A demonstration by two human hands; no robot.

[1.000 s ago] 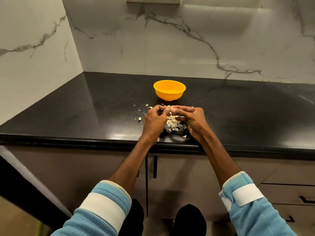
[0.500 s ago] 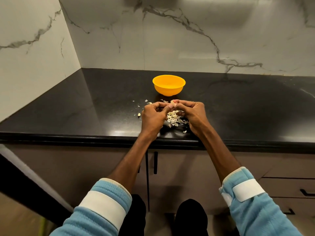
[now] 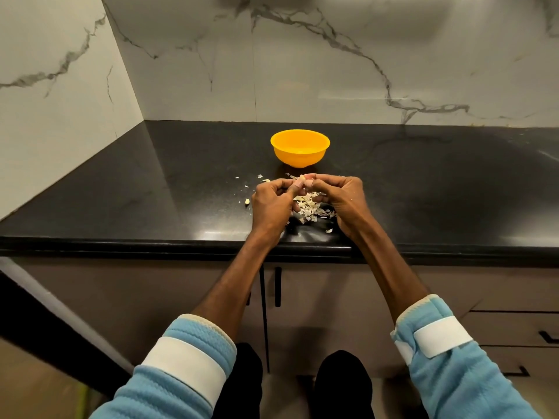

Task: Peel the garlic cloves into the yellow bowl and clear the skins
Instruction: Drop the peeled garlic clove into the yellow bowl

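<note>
My left hand (image 3: 272,204) and my right hand (image 3: 341,201) meet fingertip to fingertip just above the black counter (image 3: 151,192). Between them they pinch a small pale garlic clove (image 3: 302,178), mostly hidden by the fingers. Beneath and between the hands lies a heap of whitish garlic skins (image 3: 311,207). The yellow bowl (image 3: 300,148) stands upright a short way beyond the hands; its inside shows no clear contents from here.
Loose skin flakes and one small clove-like bit (image 3: 247,202) lie scattered left of the hands. Marble walls close the counter at the left and back. The counter's front edge runs just under my wrists, with cabinet doors and drawer handles below.
Both hands stay together on the clove, with only slight finger shifts. The camera view has tilted a little, so bowl and hands sit higher in the picture.
</note>
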